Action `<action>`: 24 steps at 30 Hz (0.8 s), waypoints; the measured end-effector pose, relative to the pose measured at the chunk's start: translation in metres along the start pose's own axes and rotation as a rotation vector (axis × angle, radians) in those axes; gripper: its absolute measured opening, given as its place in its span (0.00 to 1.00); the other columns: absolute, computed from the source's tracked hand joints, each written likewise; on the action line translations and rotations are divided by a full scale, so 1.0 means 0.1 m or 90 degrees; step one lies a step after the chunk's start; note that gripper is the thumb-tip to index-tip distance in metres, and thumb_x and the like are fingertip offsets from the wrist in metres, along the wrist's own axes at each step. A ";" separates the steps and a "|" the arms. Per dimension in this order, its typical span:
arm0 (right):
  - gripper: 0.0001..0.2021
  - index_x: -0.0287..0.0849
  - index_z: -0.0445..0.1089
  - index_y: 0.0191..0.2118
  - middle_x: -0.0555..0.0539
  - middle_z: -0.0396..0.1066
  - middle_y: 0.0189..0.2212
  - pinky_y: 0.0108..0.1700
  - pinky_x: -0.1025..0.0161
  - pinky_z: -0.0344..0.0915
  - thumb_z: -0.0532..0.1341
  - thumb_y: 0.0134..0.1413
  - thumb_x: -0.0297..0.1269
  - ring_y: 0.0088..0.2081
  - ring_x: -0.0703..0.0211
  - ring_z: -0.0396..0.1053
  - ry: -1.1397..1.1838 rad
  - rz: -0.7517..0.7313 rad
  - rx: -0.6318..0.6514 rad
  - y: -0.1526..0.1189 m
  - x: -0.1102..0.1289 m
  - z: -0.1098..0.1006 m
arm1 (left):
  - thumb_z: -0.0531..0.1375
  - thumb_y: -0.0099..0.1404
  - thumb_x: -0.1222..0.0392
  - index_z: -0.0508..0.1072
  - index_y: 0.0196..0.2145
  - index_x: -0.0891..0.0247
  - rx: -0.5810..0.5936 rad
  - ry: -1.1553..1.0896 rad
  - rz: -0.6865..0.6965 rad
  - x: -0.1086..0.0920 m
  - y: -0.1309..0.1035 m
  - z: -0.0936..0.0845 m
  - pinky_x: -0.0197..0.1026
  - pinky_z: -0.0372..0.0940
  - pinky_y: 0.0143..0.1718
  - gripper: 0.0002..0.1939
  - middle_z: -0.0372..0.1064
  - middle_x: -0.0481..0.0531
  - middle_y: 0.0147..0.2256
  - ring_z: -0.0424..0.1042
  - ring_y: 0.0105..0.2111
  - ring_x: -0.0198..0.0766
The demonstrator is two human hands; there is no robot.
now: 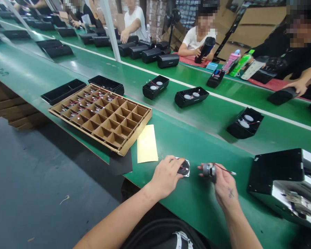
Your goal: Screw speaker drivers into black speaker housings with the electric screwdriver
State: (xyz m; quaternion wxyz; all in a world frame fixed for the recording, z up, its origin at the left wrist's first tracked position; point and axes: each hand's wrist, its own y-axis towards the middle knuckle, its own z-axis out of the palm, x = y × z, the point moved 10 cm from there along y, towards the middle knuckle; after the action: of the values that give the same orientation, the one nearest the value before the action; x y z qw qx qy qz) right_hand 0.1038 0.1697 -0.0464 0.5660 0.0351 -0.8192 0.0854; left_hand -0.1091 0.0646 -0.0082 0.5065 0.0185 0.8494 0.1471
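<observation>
My left hand [166,177] grips a speaker driver [184,168] at or just above the green bench top. The driver's black cone faces up inside a light square frame, and its left part is hidden by my fingers. In my right hand [225,185] is a second speaker driver [209,170], turned so its grey metal back shows. A thin red wire with a white plug [232,173] trails from it to the right. The two drivers are a short way apart. A yellow sheet of paper [147,144] lies beyond my left hand.
A cardboard divider tray [123,151] at left has drivers in its far-left cells. Black speaker housings [191,98] stand along the green line. A black and silver machine [274,173] stands at right. Several co-workers sit across, one holding a dark cylindrical speaker [205,50].
</observation>
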 end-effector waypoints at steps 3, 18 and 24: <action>0.30 0.43 0.70 0.40 0.43 0.76 0.30 0.31 0.57 0.68 0.51 0.62 0.68 0.28 0.51 0.71 -0.116 -0.042 -0.070 0.13 0.10 -0.30 | 0.67 0.65 0.64 0.72 0.60 0.55 -0.014 0.013 0.002 -0.05 0.02 -0.04 0.57 0.74 0.52 0.26 0.77 0.57 0.50 0.73 0.53 0.54; 0.18 0.44 0.76 0.34 0.36 0.77 0.40 0.49 0.46 0.68 0.51 0.61 0.45 0.46 0.39 0.72 -0.535 -0.198 -0.012 0.98 0.25 -0.18 | 0.66 0.69 0.48 0.74 0.41 0.64 -0.416 0.075 -0.585 1.45 -1.79 -2.06 0.45 0.72 0.37 0.15 0.73 0.49 0.34 0.73 0.32 0.38; 0.21 0.40 0.76 0.51 0.32 0.75 0.54 0.58 0.36 0.66 0.55 0.61 0.47 0.57 0.32 0.70 -0.498 -0.270 -0.122 0.57 0.78 -0.22 | 0.62 0.71 0.41 0.75 0.36 0.65 -0.417 -0.106 -0.595 1.44 -1.84 -1.67 0.37 0.66 0.26 0.21 0.71 0.45 0.28 0.69 0.24 0.32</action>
State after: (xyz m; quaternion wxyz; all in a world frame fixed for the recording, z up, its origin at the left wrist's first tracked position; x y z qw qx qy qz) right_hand 0.0873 0.2328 0.0278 0.2198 0.1794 -0.9503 -0.1284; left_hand -0.3021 -0.1243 -0.1066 0.5621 -0.5050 0.6350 0.1608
